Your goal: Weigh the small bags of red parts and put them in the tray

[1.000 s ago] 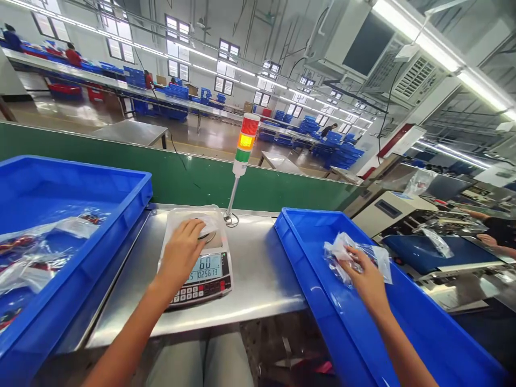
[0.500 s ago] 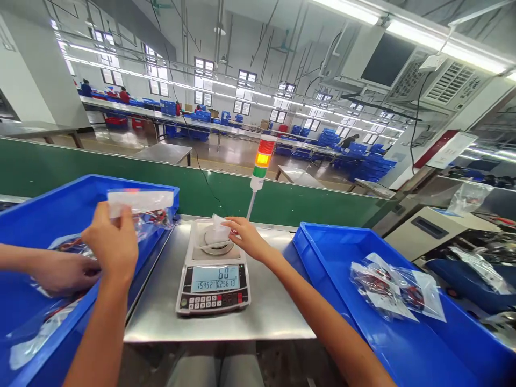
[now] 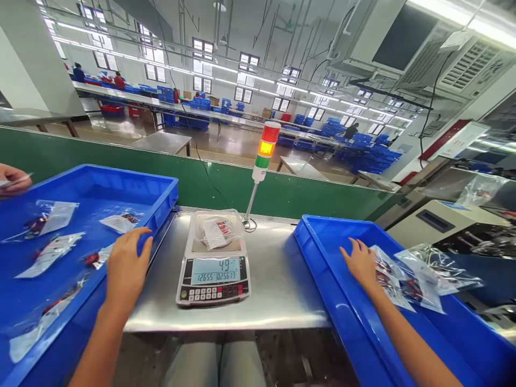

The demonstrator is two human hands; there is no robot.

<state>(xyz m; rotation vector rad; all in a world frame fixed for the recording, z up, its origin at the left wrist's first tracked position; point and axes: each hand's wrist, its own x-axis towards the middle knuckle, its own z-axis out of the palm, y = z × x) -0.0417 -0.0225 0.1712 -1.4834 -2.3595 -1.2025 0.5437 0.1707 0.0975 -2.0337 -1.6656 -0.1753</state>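
Observation:
My left hand (image 3: pixel 128 269) hovers at the right rim of the left blue bin (image 3: pixel 165 201), thumb and fingers apart with nothing in them. A clear plastic bag of small red parts (image 3: pixel 217 232) lies in the transparent dish on the digital scale (image 3: pixel 213 271), whose display reads 49. My right hand (image 3: pixel 360 264) is over the right blue bin (image 3: pixel 318 258), fingers spread, beside several bags. One bag (image 3: pixel 439 269) there rests towards the bin's right wall. More bags, such as a white-labelled bag (image 3: pixel 60 215), lie scattered in the left bin.
A co-worker's hand (image 3: pixel 14 180) pinches something clear at the far left. Behind the scale stands a signal light (image 3: pixel 264 150), its amber section lit. A green partition (image 3: pixel 217 188) runs behind the steel table (image 3: pixel 278 279). A beige machine (image 3: pixel 439 220) stands at right.
My left hand has let go of its bag, and a bag now lies on the scale. My right hand moved from scale to right bin, where another bag appears. The co-worker's hand withdrew up-left.

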